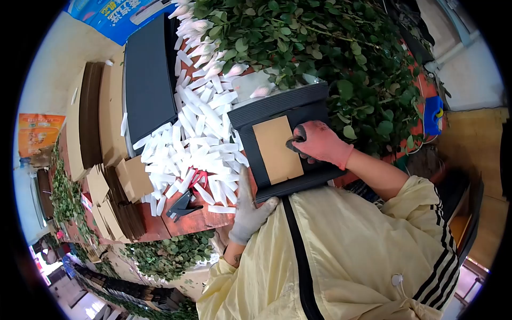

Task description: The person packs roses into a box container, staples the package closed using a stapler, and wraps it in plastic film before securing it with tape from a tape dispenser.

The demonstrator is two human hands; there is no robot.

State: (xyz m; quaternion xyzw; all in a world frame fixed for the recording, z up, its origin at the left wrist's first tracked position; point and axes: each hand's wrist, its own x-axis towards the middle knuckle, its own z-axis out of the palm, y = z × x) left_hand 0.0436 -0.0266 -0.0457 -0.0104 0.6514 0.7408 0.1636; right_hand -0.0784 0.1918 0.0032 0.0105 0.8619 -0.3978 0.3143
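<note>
My left grip [249, 214] opens wide at the black sheet's [248, 140] corner, likely steadying it — my right grip [322, 144] curls over the cardboard [277, 153] on it, holding what, I cannot tell.

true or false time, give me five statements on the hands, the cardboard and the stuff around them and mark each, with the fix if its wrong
1. The right hand is at the tan cardboard piece. True.
2. Both gloves are the same colour. False: the right one is pinkish red, the left one pale grey.
3. The tan cardboard piece lies underneath the black ridged sheet. False: it lies on top of it.
4. The left hand is at the edge of the black ridged sheet. True.
5. The big heap of stems beyond the sheet has no leaves. False: it is thick with green leaves.
</note>
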